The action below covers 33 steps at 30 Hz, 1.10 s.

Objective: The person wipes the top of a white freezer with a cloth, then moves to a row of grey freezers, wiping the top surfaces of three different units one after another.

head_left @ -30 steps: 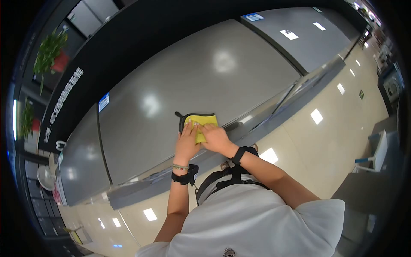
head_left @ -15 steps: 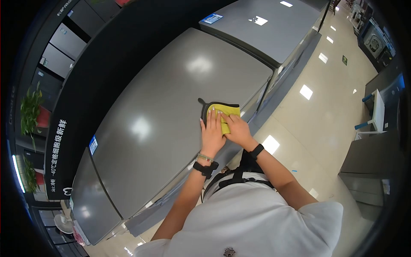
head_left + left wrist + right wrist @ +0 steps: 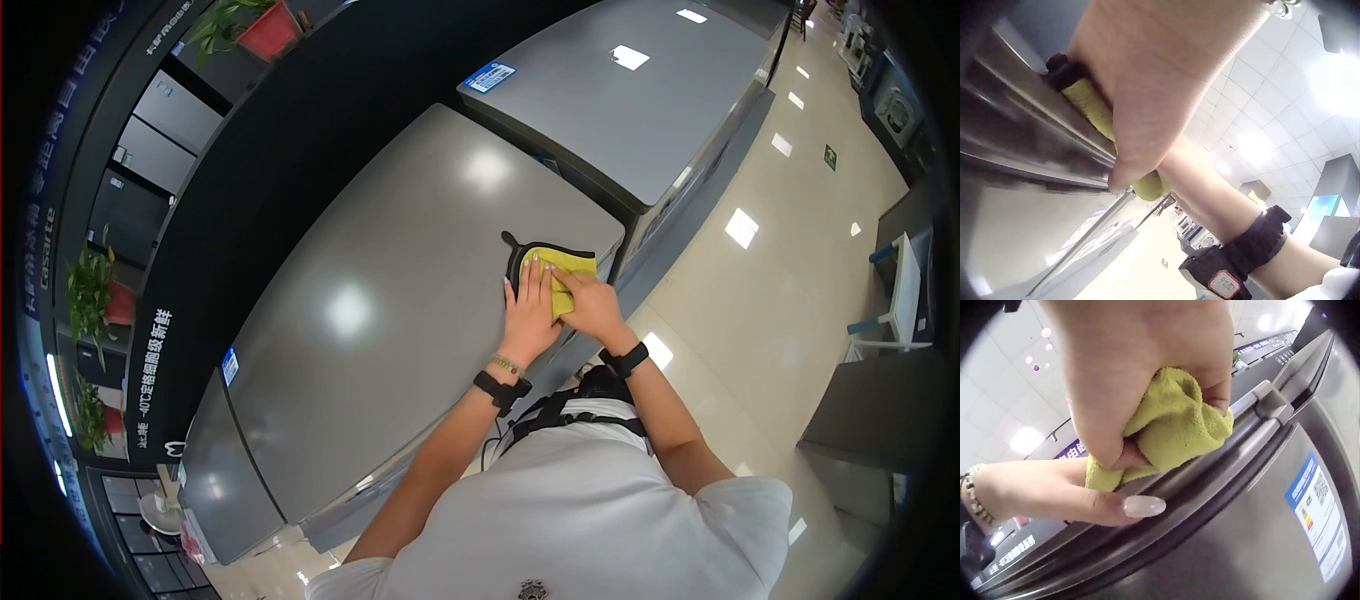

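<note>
A yellow cloth (image 3: 574, 262) with a dark edge and a small loop lies on the grey freezer lid (image 3: 400, 250), near its front right corner. My left hand (image 3: 532, 318) presses on the cloth with its fingers straight. Beside it, my right hand (image 3: 597, 308) grips the near part, which bunches up between thumb and fingers in the right wrist view. There, the left thumb (image 3: 1141, 506) reaches over the lid's front rim below the cloth (image 3: 1179, 434). The left wrist view shows the left palm (image 3: 1147, 94) covering much of the cloth (image 3: 1088, 106).
Another grey freezer (image 3: 610, 110) with a blue label (image 3: 487, 77) stands to the right across a narrow gap, and one more (image 3: 220, 490) to the left. A black sign panel (image 3: 250, 200) runs along the back. Potted plants (image 3: 95, 295) stand beyond it. Tiled floor (image 3: 740, 290) lies at right.
Both hands and the cloth have moved right along the lid, toward its right front corner. The head view has turned too. The hold on the cloth looks the same throughout.
</note>
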### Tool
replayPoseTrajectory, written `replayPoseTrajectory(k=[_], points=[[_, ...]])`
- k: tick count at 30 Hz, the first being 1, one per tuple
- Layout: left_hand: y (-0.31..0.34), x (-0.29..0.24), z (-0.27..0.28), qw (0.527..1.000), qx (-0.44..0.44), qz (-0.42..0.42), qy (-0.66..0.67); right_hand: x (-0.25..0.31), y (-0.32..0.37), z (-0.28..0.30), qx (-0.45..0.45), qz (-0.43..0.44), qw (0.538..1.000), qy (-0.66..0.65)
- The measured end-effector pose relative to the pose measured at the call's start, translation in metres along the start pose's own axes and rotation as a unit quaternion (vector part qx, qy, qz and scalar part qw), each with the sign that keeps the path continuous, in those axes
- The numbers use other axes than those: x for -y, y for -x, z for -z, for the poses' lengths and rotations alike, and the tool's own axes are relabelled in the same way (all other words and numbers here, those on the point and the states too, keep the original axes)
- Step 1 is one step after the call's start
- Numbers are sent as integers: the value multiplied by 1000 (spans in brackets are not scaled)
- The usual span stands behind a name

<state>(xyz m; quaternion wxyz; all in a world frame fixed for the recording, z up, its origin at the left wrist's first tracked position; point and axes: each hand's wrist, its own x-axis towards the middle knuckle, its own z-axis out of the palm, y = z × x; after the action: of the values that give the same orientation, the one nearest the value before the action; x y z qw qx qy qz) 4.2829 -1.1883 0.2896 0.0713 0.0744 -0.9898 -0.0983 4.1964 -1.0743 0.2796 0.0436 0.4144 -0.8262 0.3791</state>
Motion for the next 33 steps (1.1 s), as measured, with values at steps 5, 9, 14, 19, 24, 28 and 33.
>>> replayPoseTrajectory(k=[5,9,14,19,24,28,33], points=[[-38,-23,-10,1000,-1,20,19,-32,-26,32,65,-5,998,0],[-79,-23,-23,1000,-10,-3,26,-63,-52,43,75,18,997,7],[-126,0,-23,997,32,38,60,-89,-105,37,101,4,994,29],[-118,-13,-27,996,-22,80,42,-83,-119,48,190,-2,981,29],[-80,-40,-22,994,-35,93,43,-78,-83,53,191,40,980,37],[-45,-62,-9,995,-21,86,39,-64,-47,64,216,58,973,47],[-31,-61,-13,995,-34,93,-11,-48,-41,58,232,116,964,59]])
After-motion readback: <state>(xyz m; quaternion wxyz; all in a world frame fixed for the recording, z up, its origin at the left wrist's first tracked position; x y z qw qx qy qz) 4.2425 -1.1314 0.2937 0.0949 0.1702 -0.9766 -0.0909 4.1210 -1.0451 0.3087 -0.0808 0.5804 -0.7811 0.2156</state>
